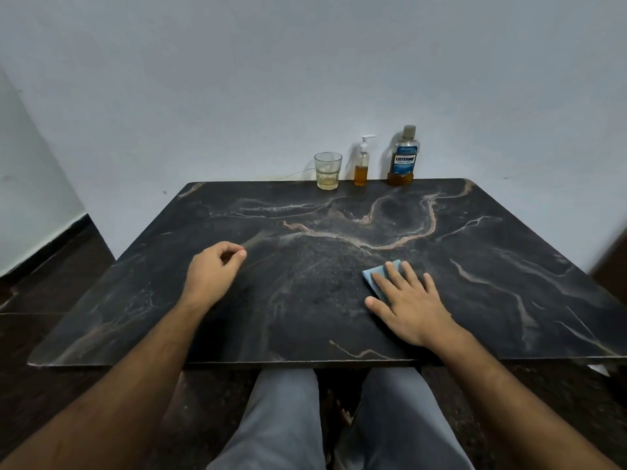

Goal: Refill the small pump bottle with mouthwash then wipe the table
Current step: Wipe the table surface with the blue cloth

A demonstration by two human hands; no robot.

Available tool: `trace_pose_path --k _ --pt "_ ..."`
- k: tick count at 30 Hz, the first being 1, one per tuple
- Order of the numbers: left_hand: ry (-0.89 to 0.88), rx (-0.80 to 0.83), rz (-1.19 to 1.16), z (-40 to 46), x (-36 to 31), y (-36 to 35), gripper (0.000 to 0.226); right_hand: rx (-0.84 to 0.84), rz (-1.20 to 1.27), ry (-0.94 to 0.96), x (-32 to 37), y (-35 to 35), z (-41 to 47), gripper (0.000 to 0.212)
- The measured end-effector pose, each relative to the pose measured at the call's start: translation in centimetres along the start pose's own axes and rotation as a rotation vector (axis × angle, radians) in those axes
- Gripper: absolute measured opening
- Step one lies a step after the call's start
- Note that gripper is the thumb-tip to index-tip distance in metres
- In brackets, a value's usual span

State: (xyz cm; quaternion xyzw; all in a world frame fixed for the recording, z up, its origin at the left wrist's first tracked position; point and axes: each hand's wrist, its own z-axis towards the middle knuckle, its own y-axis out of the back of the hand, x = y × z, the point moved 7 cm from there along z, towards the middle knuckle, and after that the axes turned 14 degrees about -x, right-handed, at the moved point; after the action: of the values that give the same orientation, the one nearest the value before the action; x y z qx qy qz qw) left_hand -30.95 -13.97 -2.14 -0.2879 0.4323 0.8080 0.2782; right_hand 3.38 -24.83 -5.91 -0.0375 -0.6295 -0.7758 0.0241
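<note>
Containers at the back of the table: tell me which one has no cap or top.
The drinking glass, leftmost of the three. The pump bottle carries a white pump and the mouthwash bottle a cap.

Matt dark marble-look table (475,266), clear glass tumbler (327,170), blue cloth (376,273).

Looks like a plain room at home. Marble-look table (441,232) against a bare wall (237,79), mouthwash (402,157) and glass (327,171) on it.
</note>
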Motion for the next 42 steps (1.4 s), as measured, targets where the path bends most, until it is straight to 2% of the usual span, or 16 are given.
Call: trace_pose_path --k 5,9,14,24,31,35,37,42 --pt "-0.054 0.018 0.18 0.7 3.3 1.5 0.028 -0.004 -0.019 -0.036 -0.3 -0.6 0.9 0.065" --pt "-0.07 0.132 0.336 1.4 5.4 1.0 0.048 -0.001 0.011 -0.084 -0.4 -0.9 2.7 0.07" --pt "-0.102 0.21 0.525 1.4 6.3 -0.2 0.062 0.007 0.004 -0.104 0.4 -1.4 6.1 0.065" --pt "-0.099 0.226 0.602 1.6 6.6 -0.7 0.065 0.056 0.018 -0.068 4.3 -2.4 10.6 0.07" --pt "-0.077 0.233 0.597 1.6 6.7 -0.7 0.062 0.045 0.045 0.183 10.0 -1.8 5.1 0.071" --pt "-0.082 0.244 0.607 1.7 7.0 -0.7 0.06 0.023 0.03 0.287 9.4 -1.0 1.6 0.078" --pt "-0.082 0.254 0.619 1.8 7.2 -0.8 0.059 0.031 -0.005 0.257 7.7 -1.2 2.2 0.074" --pt "-0.101 0.263 0.635 1.8 7.1 -1.0 0.056 0.034 -0.011 0.03 3.6 -2.3 8.9 0.067"
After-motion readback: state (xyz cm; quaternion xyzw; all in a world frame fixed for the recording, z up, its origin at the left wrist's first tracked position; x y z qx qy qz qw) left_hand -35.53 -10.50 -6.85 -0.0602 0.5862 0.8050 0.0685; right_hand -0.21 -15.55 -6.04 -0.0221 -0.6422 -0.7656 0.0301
